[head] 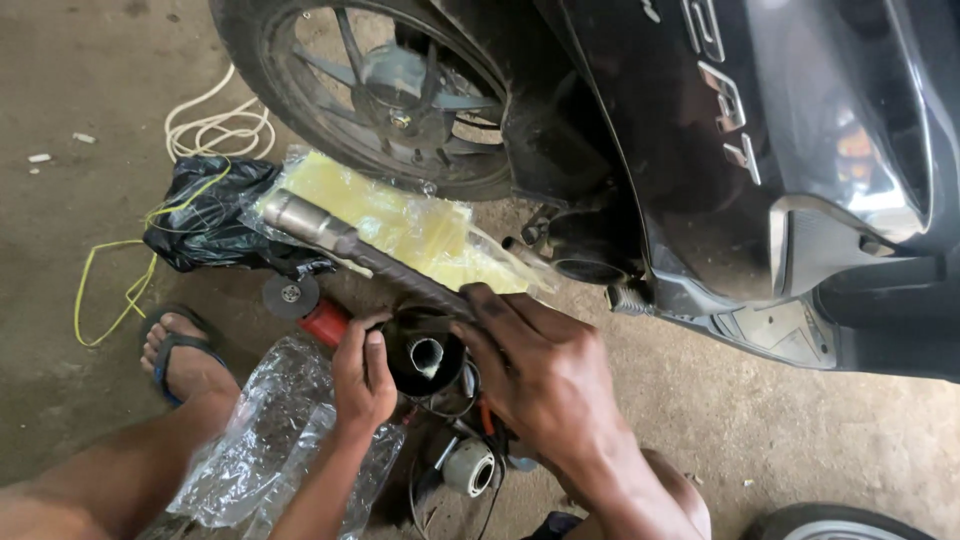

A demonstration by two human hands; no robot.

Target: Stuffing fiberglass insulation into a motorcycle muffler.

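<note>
Bare concrete floor (60, 60) carries white cord (215, 128), black bag (205, 215), clear plastic wrap (265, 440).

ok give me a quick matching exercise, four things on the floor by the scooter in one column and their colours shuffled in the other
Things:
1. crumpled plastic bag beside the rear wheel
2. thin coiled wire on the concrete floor
3. looped rope by the tyre
4. angle grinder body near the left hand

Colours:
A. red
B. white
C. black
D. yellow

Pairs: 1-C, 2-D, 3-B, 4-A
</note>
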